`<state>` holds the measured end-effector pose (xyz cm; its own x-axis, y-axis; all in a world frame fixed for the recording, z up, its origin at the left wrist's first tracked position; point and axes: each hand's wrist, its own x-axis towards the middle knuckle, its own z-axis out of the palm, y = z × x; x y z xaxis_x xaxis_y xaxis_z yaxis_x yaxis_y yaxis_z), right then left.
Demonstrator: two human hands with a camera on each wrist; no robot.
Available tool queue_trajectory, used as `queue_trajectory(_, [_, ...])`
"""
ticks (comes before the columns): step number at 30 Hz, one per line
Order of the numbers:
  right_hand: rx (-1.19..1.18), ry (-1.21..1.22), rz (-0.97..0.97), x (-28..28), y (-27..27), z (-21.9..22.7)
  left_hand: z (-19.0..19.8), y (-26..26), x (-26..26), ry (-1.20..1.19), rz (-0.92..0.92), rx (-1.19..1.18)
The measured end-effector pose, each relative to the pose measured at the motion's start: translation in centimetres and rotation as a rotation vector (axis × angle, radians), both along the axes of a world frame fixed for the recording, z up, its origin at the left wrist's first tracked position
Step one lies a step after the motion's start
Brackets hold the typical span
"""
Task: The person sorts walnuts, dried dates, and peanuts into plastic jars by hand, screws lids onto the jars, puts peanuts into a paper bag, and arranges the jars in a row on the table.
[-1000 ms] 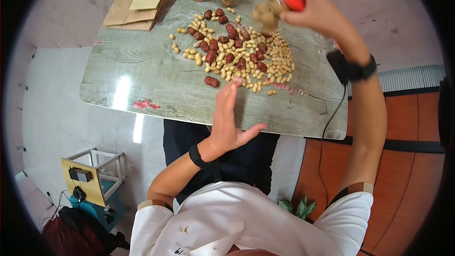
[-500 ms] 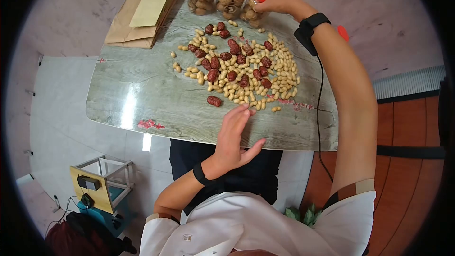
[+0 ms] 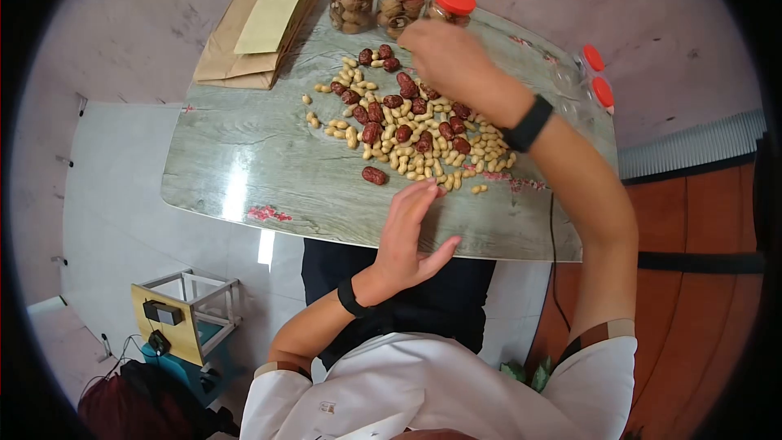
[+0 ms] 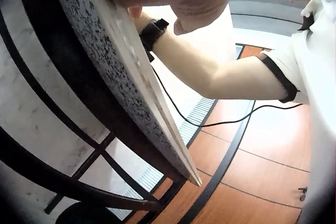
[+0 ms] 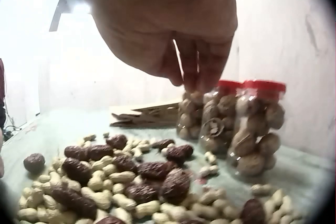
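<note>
Three clear jars with red lids stand in a row at the table's far side, filled with walnuts: a left jar (image 3: pixel 351 8), a middle jar (image 3: pixel 399 6) and a right jar (image 3: pixel 453 2). My right hand (image 3: pixel 456 61) hovers just in front of them, over the far part of the peanuts (image 3: pixel 423 165) and red dates (image 3: pixel 371 132). In the right wrist view its fingers (image 5: pixel 202 66) hang down loosely with nothing visible in them. My left hand (image 3: pixel 407 232) is at the near table edge, fingers extended, fingertips beside the pile's near side.
Folded brown paper bags (image 3: pixel 236 37) with a yellowish sheet (image 3: pixel 275 12) lie at the table's far left. Clear containers with red lids (image 3: pixel 603 91) are at the right edge. A black cable (image 3: pixel 555 277) hangs off the near right side.
The right hand set a walnut jar down at the right end of the row, let go, and came back toward the pile. The left hand has stayed near the table edge.
</note>
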<state>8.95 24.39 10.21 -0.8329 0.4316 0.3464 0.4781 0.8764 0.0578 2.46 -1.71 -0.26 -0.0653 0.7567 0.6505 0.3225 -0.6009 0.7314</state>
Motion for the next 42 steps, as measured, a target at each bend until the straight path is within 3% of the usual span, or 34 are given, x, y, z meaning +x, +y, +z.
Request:
queue_trajectory(1, [-0.052,-0.117,-0.027,-0.5,-0.2,-1.2,0.0,-0.1,0.0,0.010,-0.005,0.002])
queue_trajectory(5, [-0.147,-0.190,-0.132,-2.0,1.1,-3.7,1.7,-0.3,-1.9,-0.008,-0.015,-0.006])
queue_trajectory(8, [-0.151,-0.138,-0.150,-2.2,1.7,-5.1,6.3,0.3,-6.0,0.062,0.059,-0.064])
queue_trajectory(12, [-0.152,-0.039,-0.141,-1.4,1.3,-5.5,10.8,6.8,-11.7,0.297,0.196,-0.040])
queue_trajectory(14, [-0.153,0.008,-0.113,-1.0,1.0,-5.1,11.0,10.8,-13.6,0.401,0.205,-0.136])
queue_trajectory(16, [-0.264,0.012,-0.008,-0.2,0.3,-4.3,8.5,15.5,-15.0,0.520,0.223,-0.092])
queue_trajectory(18, [-0.245,0.101,0.013,1.4,0.1,-4.0,5.9,19.3,-15.9,0.653,0.123,-0.206])
queue_trajectory(21, [-0.434,0.198,-0.287,6.0,1.3,-1.9,4.4,22.2,-15.8,0.787,0.024,-0.395])
queue_trajectory(23, [-0.443,0.211,-0.356,9.9,4.6,-3.6,3.2,23.3,-15.8,0.775,0.012,-0.399])
queue_trajectory(26, [-0.517,0.211,-0.426,12.3,6.2,-6.5,3.6,24.0,-15.4,0.815,-0.046,-0.537])
queue_trajectory(28, [-0.617,0.184,-0.263,11.7,5.1,-6.9,2.6,24.0,-15.3,0.720,-0.094,-0.346])
queue_trajectory(32, [-0.703,0.140,-0.075,11.0,2.9,-7.2,3.3,23.4,-14.5,0.597,-0.196,-0.509])
queue_trajectory(35, [-0.713,0.106,-0.073,10.6,1.4,-6.7,3.8,22.2,-13.6,0.532,-0.284,-0.546])
queue_trajectory(37, [-0.706,0.115,-0.043,10.7,0.3,-6.6,3.8,21.7,-13.3,0.637,-0.328,-0.564])
queue_trajectory(42, [-0.708,0.225,-0.108,13.8,-1.7,-3.5,6.1,18.5,-13.2,0.596,-0.321,-0.588])
